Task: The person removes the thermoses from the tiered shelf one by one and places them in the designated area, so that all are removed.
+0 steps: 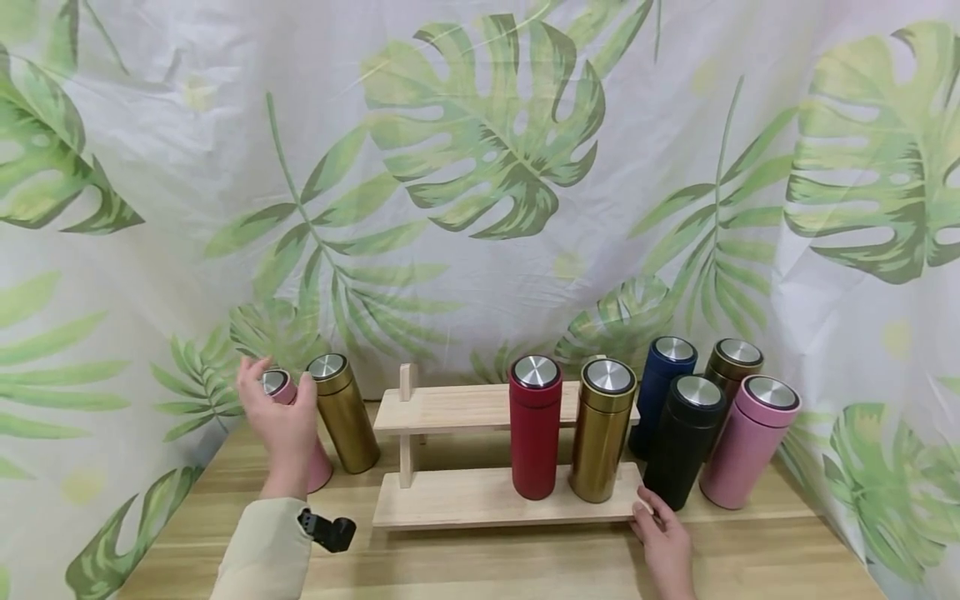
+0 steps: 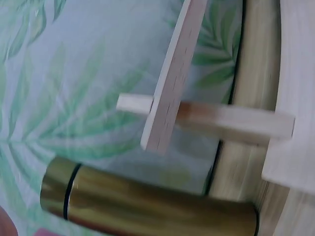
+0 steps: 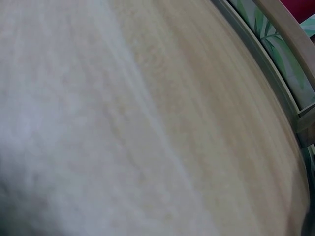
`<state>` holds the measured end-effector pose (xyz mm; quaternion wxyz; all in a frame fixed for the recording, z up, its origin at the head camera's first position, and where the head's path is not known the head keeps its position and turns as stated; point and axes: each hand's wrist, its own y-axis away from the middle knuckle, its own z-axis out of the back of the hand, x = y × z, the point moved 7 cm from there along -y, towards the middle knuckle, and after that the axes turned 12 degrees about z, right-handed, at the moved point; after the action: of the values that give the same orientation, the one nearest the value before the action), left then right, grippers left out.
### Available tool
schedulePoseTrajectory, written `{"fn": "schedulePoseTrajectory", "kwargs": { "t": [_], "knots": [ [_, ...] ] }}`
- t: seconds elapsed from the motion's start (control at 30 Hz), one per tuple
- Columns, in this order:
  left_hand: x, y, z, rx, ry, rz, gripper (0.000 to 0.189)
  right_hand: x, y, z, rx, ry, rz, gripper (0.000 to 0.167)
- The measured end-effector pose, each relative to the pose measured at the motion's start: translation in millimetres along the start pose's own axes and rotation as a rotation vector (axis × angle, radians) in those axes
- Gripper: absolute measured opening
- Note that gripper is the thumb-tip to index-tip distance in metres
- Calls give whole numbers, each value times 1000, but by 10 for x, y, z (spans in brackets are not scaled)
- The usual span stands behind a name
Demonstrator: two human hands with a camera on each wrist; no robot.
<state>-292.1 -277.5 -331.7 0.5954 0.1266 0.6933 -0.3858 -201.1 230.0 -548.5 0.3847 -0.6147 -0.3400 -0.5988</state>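
My left hand [image 1: 281,425] is raised at the pink thermos bottle [image 1: 318,467] on the left, fingers and thumb spread on either side of its lid. It covers much of that bottle, and whether it touches it is hidden. Close by stands a gold thermos bottle [image 1: 347,421], which lies across the lower part of the left wrist view [image 2: 157,201]. My right hand [image 1: 663,537] grips the front right corner of the lower board of a two-tier wooden shelf [image 1: 457,498]. A red thermos bottle [image 1: 534,442] and another gold one [image 1: 600,442] stand upright on that lower board.
Right of the shelf, black [image 1: 682,450], dark blue [image 1: 658,392], brownish [image 1: 735,358] and pink [image 1: 750,442] bottles stand grouped on the wooden table [image 1: 480,567]. A leaf-patterned cloth [image 1: 480,275] hangs behind. The right wrist view shows mostly blurred wood.
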Motion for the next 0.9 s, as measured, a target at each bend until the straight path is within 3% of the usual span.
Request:
{"fn": "schedulePoseTrajectory", "kwargs": {
  "t": [0.17,0.27,0.4,0.57,0.73,0.9],
  "knots": [
    [-129,273,-164,80,6,-95,38,-15,14,-7,-5,-2,1,49],
    [-232,529,-304,166,121,-143,36,-21,9,-2,-15,-10,5,48],
    [-400,884,-498,303,260,-129,37,-10,-15,-15,14,-8,3,48],
    [-490,1155,-746,423,277,-95,39,9,-17,-12,16,-1,11,48],
    [-413,1329,-1014,542,286,-92,45,12,-2,13,-22,6,25,46],
    [-339,1500,-1242,640,274,-45,47,20,2,-4,-6,-7,16,48]
  ]
}}
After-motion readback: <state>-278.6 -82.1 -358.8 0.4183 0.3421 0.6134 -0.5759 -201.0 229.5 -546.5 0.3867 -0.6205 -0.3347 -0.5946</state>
